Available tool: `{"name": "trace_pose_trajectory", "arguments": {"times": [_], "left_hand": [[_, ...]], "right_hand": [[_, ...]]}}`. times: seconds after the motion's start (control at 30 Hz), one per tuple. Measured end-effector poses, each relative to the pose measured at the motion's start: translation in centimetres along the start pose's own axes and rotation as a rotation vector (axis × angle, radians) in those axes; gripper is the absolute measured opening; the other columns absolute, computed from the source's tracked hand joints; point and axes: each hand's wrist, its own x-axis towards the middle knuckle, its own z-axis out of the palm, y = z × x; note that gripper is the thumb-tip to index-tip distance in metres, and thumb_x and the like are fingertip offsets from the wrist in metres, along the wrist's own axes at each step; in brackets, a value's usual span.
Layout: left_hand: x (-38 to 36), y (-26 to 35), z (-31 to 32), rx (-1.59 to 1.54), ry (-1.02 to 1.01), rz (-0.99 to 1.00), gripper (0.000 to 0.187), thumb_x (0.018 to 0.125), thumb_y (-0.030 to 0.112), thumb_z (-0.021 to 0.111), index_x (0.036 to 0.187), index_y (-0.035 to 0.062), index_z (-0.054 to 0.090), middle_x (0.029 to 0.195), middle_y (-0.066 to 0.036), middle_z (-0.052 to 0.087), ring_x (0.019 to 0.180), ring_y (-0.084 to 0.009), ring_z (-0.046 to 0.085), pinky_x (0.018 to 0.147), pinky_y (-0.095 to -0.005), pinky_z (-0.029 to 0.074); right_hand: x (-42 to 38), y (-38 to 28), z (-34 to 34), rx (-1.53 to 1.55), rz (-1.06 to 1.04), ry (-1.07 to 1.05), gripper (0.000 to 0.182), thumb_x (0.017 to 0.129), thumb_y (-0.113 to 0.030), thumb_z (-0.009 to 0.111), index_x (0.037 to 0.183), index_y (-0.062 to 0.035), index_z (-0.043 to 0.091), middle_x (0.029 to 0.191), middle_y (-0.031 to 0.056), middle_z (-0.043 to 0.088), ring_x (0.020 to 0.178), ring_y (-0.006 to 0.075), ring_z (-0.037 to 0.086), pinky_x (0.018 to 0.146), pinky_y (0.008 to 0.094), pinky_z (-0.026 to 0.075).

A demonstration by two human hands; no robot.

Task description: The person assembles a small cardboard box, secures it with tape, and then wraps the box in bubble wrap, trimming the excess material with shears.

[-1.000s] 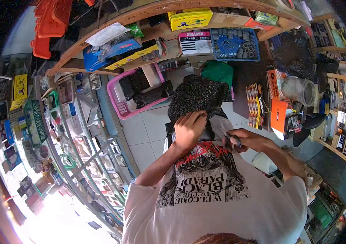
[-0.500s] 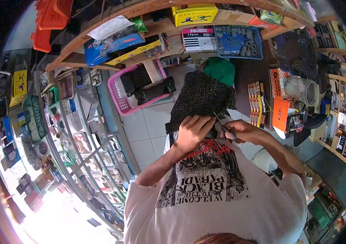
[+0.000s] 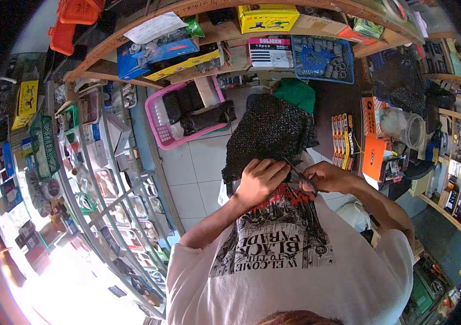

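Observation:
A black mesh net (image 3: 268, 127) hangs bunched in front of my body, its near edge by my hands. My left hand (image 3: 265, 177) is closed over that edge, fingers bent and pressed together. On the other side, my right hand (image 3: 325, 179) grips a pair of scissors (image 3: 307, 186) by the dark handles. Their blades point up and left into the net's edge, close to my left fingertips. How far apart the blades are is hard to see. Behind the net a piece of green cloth (image 3: 295, 93) shows.
A pink basket (image 3: 157, 127) with black packets stands on the tiled floor at the left. Above it runs a wooden shelf (image 3: 230, 62) with boxes and a blue tray (image 3: 348, 67) of grey fittings. Glass display shelves (image 3: 114, 203) line the left; orange boxes (image 3: 374, 157) sit at the right.
The scissors have turned, and their blades reach lower and further into the net's edge. My left hand stays on the net, and the whole view has shifted slightly.

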Motion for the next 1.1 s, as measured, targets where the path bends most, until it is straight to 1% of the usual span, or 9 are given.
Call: {"name": "trace_pose_trajectory", "arguments": {"times": [0.1, 0.2, 0.3, 0.4, 0.5, 0.6, 0.8, 0.9, 1.1], "left_hand": [[0.5, 0.6, -0.6, 0.001, 0.003, 0.044, 0.039, 0.076, 0.019, 0.066, 0.113, 0.0068, 0.071, 0.113, -0.002, 0.068, 0.097, -0.0176, 0.064, 0.074, -0.0322, 0.05], [0.2, 0.5, -0.3, 0.019, 0.012, 0.072, 0.04, 0.076, 0.02, 0.066, 0.113, 0.0067, 0.071, 0.114, -0.003, 0.068, 0.097, -0.0176, 0.063, 0.073, -0.0319, 0.05], [0.1, 0.6, -0.2, 0.011, 0.009, 0.09, 0.04, 0.075, 0.02, 0.067, 0.112, 0.0068, 0.071, 0.115, -0.003, 0.068, 0.097, -0.0177, 0.063, 0.072, -0.0316, 0.05], [-0.1, 0.7, 0.2, -0.002, -0.023, 0.092, 0.05, 0.074, 0.026, 0.065, 0.12, 0.0075, 0.071, 0.117, -0.005, 0.071, 0.097, -0.0209, 0.066, 0.072, -0.0349, 0.05], [-0.4, 1.0, 0.3, -0.029, -0.036, 0.089, 0.051, 0.072, 0.026, 0.067, 0.12, 0.0084, 0.071, 0.119, -0.005, 0.071, 0.098, -0.0203, 0.066, 0.072, -0.0343, 0.051], [-0.7, 1.0, 0.5, -0.018, -0.055, 0.137, 0.051, 0.071, 0.025, 0.069, 0.119, 0.0094, 0.071, 0.123, -0.004, 0.07, 0.1, -0.0194, 0.067, 0.073, -0.0337, 0.051], [-1.0, 1.3, 0.4, -0.028, -0.051, 0.136, 0.041, 0.076, 0.022, 0.068, 0.115, 0.0098, 0.073, 0.123, -0.004, 0.07, 0.102, -0.018, 0.068, 0.075, -0.0333, 0.053], [-1.3, 1.3, 0.7, -0.062, -0.071, 0.147, 0.039, 0.077, 0.02, 0.068, 0.115, 0.0097, 0.073, 0.124, -0.004, 0.071, 0.103, -0.0181, 0.069, 0.076, -0.0339, 0.054], [-1.8, 1.1, 1.1, -0.285, -0.053, 0.093, 0.042, 0.075, 0.02, 0.07, 0.116, 0.009, 0.072, 0.123, -0.006, 0.072, 0.104, -0.0211, 0.072, 0.078, -0.0356, 0.056]], "right_hand": [[-0.4, -2.2, -0.1, -0.03, 0.142, -0.051, 0.016, 0.096, -0.017, 0.067, 0.099, -0.0026, 0.072, 0.087, 0.0015, 0.07, 0.082, 0.0087, 0.062, 0.077, 0.0298, 0.05], [-0.8, -1.9, 0.4, 0.031, 0.061, 0.003, 0.018, 0.096, -0.017, 0.068, 0.103, -0.0015, 0.072, 0.089, 0.0019, 0.071, 0.084, 0.009, 0.062, 0.081, 0.0305, 0.051], [-0.9, -0.4, -0.1, 0.007, 0.04, -0.023, 0.026, 0.097, -0.028, 0.073, 0.104, -0.0032, 0.074, 0.086, 0.0009, 0.071, 0.083, 0.009, 0.062, 0.081, 0.03, 0.051], [-1.1, -0.3, 0.2, 0.045, 0.032, -0.029, 0.033, 0.095, -0.037, 0.076, 0.101, -0.0052, 0.074, 0.087, 0.0013, 0.07, 0.083, 0.0096, 0.061, 0.082, 0.0291, 0.051], [-1.1, -1.7, 0.2, -0.019, 0.17, -0.003, 0.029, 0.094, -0.037, 0.077, 0.095, -0.0081, 0.07, 0.073, -0.0019, 0.069, 0.057, 0.0031, 0.05, 0.05, 0.0228, 0.032], [-0.8, -1.3, 0.7, -0.002, 0.15, -0.003, 0.032, 0.093, -0.041, 0.076, 0.094, -0.0097, 0.07, 0.07, -0.0029, 0.067, 0.054, 0.0025, 0.044, 0.047, 0.0244, 0.025], [-1.3, -1.2, 1.5, 0.141, 0.086, -0.013, 0.035, 0.094, -0.043, 0.076, 0.096, -0.0084, 0.071, 0.068, -0.0031, 0.065, 0.051, 0.0015, 0.041, 0.048, 0.0237, 0.025], [-0.7, -0.3, 0.9, 0.073, 0.199, -0.017, 0.044, 0.089, -0.055, 0.076, 0.089, -0.0113, 0.07, 0.07, -0.0042, 0.06, 0.058, 0.0064, 0.043, 0.052, 0.0263, 0.031], [-0.3, -0.3, 1.4, 0.101, 0.184, -0.036, 0.045, 0.089, -0.055, 0.077, 0.088, -0.0101, 0.07, 0.068, -0.0061, 0.054, 0.059, 0.0062, 0.04, 0.052, 0.0262, 0.029]]}}
